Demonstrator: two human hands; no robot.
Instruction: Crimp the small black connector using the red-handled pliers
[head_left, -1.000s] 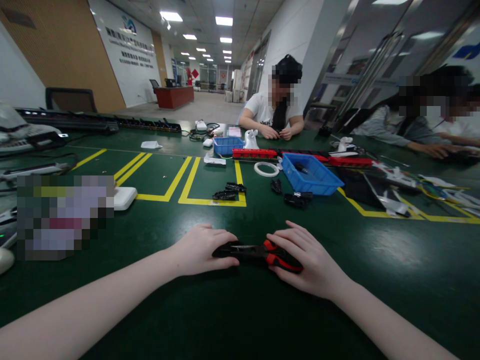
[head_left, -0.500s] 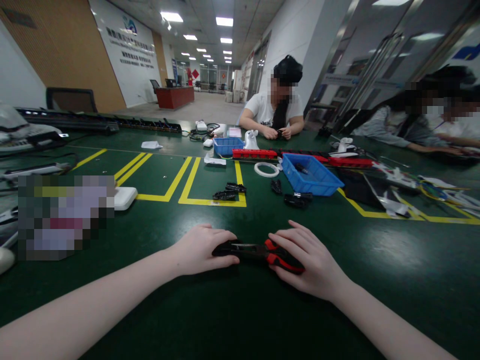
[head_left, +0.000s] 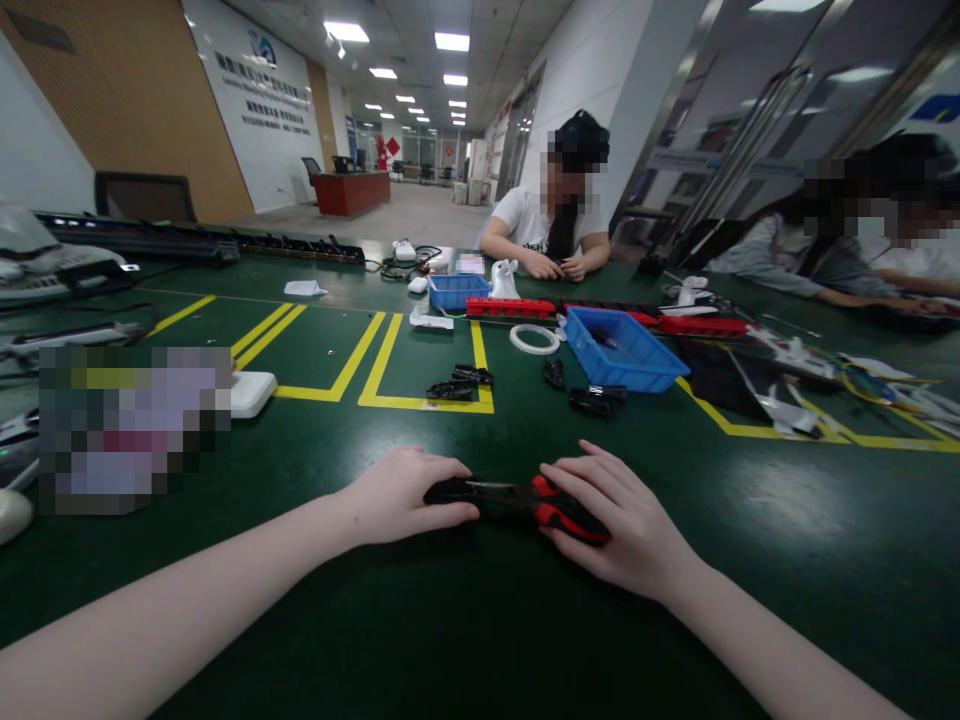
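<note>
In the head view, my right hand (head_left: 619, 515) is closed round the red-and-black handles of a pair of pliers (head_left: 553, 516), low over the green table. The plier jaws point left, toward my left hand (head_left: 411, 498). Between its thumb and fingers, that hand pinches a small black part (head_left: 448, 491). Jaws and part meet, but in the dark I cannot tell whether the jaws grip it. Farther off lie several similar black pieces (head_left: 460, 383), some of them near a blue bin (head_left: 630, 355).
Yellow tape (head_left: 427, 405) marks areas on the green table (head_left: 375, 620). A white tape ring (head_left: 534, 340), a smaller blue bin (head_left: 458, 292) and red strips (head_left: 510, 307) lie beyond my hands. A white box (head_left: 251, 394) is at left. A co-worker (head_left: 551, 225) sits opposite; others sit at right.
Both hands keep nearly the same hold and position on the pliers and the black part. The whole view has shifted very slightly.
</note>
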